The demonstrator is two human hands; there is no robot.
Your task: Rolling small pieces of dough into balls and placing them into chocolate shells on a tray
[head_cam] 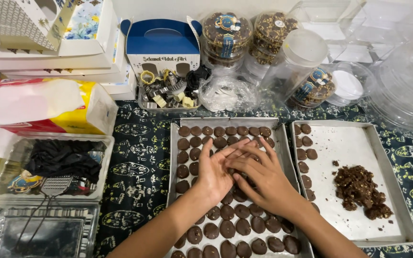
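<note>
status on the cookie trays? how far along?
Done: middle tray nearly full of round chocolate cookies. In hand: left hand and right hand meet over its centre; what they hold is hidden. Left: dough pile on the mostly bare right tray.

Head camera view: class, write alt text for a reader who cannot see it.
Two bare hands, left hand and right hand, meet over a metal tray filled with rows of round chocolate cookies. A second tray to the right holds a crumbly dough pile.

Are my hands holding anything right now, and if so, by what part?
Cannot tell. The left hand and right hand meet over the tray of chocolate cookies; the overlapping fingers hide anything between them.
</note>
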